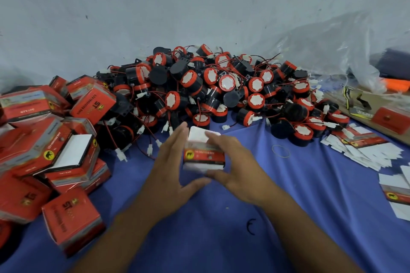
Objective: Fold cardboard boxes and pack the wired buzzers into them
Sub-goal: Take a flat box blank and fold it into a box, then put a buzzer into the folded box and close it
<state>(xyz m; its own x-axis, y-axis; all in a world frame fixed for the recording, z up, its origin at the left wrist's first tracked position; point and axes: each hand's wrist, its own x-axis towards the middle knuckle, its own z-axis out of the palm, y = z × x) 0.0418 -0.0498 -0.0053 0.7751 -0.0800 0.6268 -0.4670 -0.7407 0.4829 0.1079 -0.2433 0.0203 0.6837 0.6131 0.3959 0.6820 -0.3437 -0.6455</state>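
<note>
A small red and white cardboard box (203, 154) is held between both hands above the blue cloth, blurred by motion, its white flaps showing at top and bottom. My left hand (172, 167) lies against its left side with straight fingers, the thumb under the box. My right hand (233, 167) curls over its right side, fingers on the top flap and thumb at the lower edge. Behind it lies a big heap of wired buzzers (213, 88), black with red rims, white faces and red-black wires.
Several folded red boxes (51, 144) are piled at the left. Flat unfolded box blanks (363, 146) lie at the right, more at the right edge (397, 193). A clear plastic bag (346, 51) sits at the back right. A rubber band (280, 151) lies on the blue cloth (288, 206).
</note>
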